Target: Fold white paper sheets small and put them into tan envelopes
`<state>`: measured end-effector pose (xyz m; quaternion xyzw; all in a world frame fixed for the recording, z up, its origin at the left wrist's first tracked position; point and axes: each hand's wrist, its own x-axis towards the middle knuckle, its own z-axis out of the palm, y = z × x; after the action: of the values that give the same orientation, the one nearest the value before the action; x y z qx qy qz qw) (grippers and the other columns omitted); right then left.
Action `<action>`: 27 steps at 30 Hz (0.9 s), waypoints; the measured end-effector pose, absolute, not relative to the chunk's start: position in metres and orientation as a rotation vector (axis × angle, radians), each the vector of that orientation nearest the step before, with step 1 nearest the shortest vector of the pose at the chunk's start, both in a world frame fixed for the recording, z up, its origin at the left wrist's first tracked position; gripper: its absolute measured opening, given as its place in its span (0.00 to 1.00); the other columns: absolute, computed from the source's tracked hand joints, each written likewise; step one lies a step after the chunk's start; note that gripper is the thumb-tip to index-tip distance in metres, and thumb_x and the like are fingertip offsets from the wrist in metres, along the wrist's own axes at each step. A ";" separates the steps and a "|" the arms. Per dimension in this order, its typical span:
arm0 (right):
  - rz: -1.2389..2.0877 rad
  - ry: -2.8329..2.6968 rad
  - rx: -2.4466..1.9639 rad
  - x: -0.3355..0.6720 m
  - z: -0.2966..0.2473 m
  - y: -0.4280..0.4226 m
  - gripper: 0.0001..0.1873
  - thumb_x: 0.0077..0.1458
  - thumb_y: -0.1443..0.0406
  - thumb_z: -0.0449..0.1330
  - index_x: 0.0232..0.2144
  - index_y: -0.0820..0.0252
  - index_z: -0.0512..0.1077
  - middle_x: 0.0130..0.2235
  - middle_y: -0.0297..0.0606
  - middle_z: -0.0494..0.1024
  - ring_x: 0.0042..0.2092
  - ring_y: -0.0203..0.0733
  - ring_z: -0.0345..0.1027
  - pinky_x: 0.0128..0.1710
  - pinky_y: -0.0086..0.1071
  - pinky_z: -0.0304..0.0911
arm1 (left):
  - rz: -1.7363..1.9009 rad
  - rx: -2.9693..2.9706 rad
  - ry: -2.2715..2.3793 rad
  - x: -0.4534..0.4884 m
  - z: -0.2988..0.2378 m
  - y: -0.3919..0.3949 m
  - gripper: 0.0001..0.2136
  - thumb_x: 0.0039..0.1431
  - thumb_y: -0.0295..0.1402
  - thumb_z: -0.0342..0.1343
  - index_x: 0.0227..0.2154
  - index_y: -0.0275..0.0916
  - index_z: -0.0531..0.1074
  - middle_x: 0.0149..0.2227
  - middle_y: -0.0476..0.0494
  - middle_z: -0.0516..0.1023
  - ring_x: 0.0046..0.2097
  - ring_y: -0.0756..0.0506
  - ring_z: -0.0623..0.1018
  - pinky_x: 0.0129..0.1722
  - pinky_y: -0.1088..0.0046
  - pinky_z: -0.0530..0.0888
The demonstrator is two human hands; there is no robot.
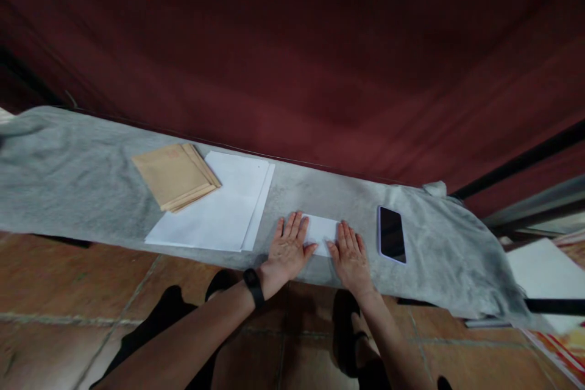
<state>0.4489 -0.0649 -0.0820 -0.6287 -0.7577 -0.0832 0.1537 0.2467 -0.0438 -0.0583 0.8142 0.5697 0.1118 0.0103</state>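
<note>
A small white folded paper point(321, 230) lies flat on the grey cloth between my two hands. My left hand point(289, 245) presses on its left side, fingers stretched out and thumb pointing inward. On the right edge of the paper rests my right hand point(350, 254), also flat with its fingers extended. Parts of the paper are hidden under both hands. To the left is a stack of white paper sheets point(223, 201). Several brown envelopes point(173, 175) overlap the stack's upper left corner.
A phone point(392, 234) with a dark screen and pale purple case lies right of my right hand. The grey cloth point(315, 186) covers a long narrow bench. Behind it hangs a dark red curtain point(292, 73). Below are brown floor tiles point(114, 280) and my feet.
</note>
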 end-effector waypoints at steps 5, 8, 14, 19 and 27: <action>-0.254 -2.146 -1.819 0.454 -0.083 -0.068 0.34 0.72 0.52 0.38 0.69 0.69 0.54 0.68 0.56 0.62 0.68 0.55 0.56 0.66 0.52 0.51 | 0.362 2.546 1.793 0.248 -0.057 -0.046 0.33 0.68 0.51 0.41 0.67 0.32 0.58 0.71 0.32 0.56 0.72 0.36 0.54 0.70 0.49 0.49; -0.267 -2.152 -1.819 0.458 -0.085 -0.071 0.34 0.72 0.52 0.37 0.69 0.68 0.54 0.68 0.55 0.62 0.68 0.55 0.55 0.66 0.52 0.50 | 0.366 2.543 1.790 0.248 -0.057 -0.046 0.33 0.68 0.52 0.42 0.67 0.32 0.58 0.71 0.32 0.56 0.72 0.36 0.54 0.70 0.48 0.48; -0.240 -2.064 -1.820 0.456 -0.083 -0.072 0.34 0.72 0.53 0.36 0.70 0.70 0.51 0.67 0.58 0.62 0.68 0.56 0.55 0.64 0.53 0.53 | 0.331 2.543 1.798 0.249 -0.053 -0.047 0.34 0.69 0.51 0.41 0.67 0.31 0.57 0.71 0.31 0.55 0.72 0.35 0.54 0.70 0.47 0.48; -0.077 -2.175 -1.653 0.433 -0.071 -0.079 0.33 0.72 0.56 0.39 0.72 0.64 0.43 0.71 0.52 0.55 0.71 0.52 0.50 0.66 0.52 0.53 | 0.312 2.562 1.780 0.250 -0.050 -0.047 0.33 0.69 0.49 0.41 0.67 0.29 0.57 0.71 0.31 0.54 0.73 0.36 0.52 0.71 0.48 0.46; -0.157 -2.288 -1.664 0.423 -0.077 -0.086 0.33 0.72 0.55 0.43 0.72 0.66 0.47 0.70 0.52 0.57 0.70 0.50 0.51 0.68 0.48 0.51 | 0.320 2.561 1.765 0.250 -0.049 -0.048 0.33 0.69 0.48 0.41 0.67 0.27 0.58 0.71 0.30 0.56 0.73 0.36 0.52 0.71 0.49 0.45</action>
<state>0.4226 -0.0865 -0.0766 -0.5804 -0.7979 -0.0546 0.1535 0.2499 -0.0477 -0.0488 0.8190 0.5646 0.1022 0.0074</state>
